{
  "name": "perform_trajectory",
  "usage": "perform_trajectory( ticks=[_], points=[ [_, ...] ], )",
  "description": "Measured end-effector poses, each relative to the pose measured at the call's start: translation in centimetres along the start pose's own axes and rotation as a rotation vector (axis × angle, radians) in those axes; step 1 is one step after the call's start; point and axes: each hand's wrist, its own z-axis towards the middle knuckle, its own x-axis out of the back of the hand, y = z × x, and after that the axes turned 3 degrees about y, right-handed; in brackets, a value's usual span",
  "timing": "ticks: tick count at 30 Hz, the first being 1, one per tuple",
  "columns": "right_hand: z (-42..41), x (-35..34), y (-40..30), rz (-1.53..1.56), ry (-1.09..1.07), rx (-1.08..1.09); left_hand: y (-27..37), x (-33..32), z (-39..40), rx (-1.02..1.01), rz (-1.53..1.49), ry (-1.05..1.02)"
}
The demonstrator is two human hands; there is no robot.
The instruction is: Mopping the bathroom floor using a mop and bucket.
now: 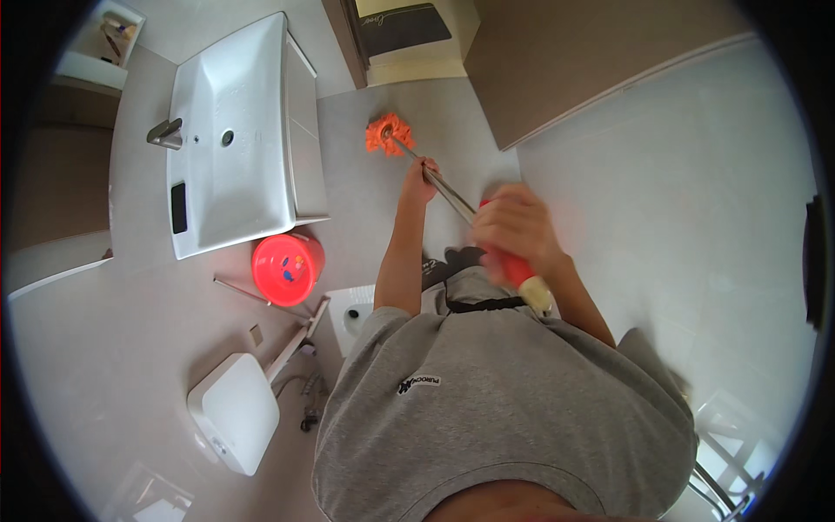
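Observation:
A mop with an orange head (389,134) rests on the grey tiled floor (346,176) ahead of me. Its metal pole (450,194) slants back toward my body. Low on the pole, my left hand (421,179) is wrapped around the metal. Higher up, my right hand (512,225), blurred, grips the red handle (515,266), whose pale end cap sticks out below the fist. Part of the handle is hidden by the fingers.
On the left is a white washbasin (241,196) with a faucet (166,134) and a dark phone-like slab (179,207). Below it stands a red bucket (282,269), near a squat toilet (355,320) and a white cistern (238,411). A brown door (574,59) stands at the upper right.

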Motion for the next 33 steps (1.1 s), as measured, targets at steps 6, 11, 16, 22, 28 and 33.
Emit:
perform_trajectory(
  ticks=[6, 11, 16, 22, 28, 33],
  points=[
    [-0.9, 2.5, 4.7, -0.061, -0.004, -0.208, -3.1, 0.1, 0.0, 0.087, 0.103, 0.07],
    [-0.7, 4.1, 8.9, 0.196, -0.098, -0.511, -3.6, 3.2, 2.5, 0.162, 0.19, 0.072],
    [-2.3, 8.5, 16.3, 0.458, -0.224, -0.891, 1.3, 8.3, 5.6, -0.186, -0.041, 0.354],
    [-16.1, 25.8, 34.7, 0.039, 1.018, -0.968, 14.2, 9.6, 4.8, -0.112, -0.072, 0.101],
    [-19.0, 31.6, 51.3, 0.447, 1.185, -0.88, 19.1, 7.6, -1.0, -0.011, -0.554, 0.5],
    [-22.7, 32.3, 60.7, 0.694, 1.035, -0.823, 16.4, 4.7, 1.9, -0.036, -0.509, 0.506]
  ],
)
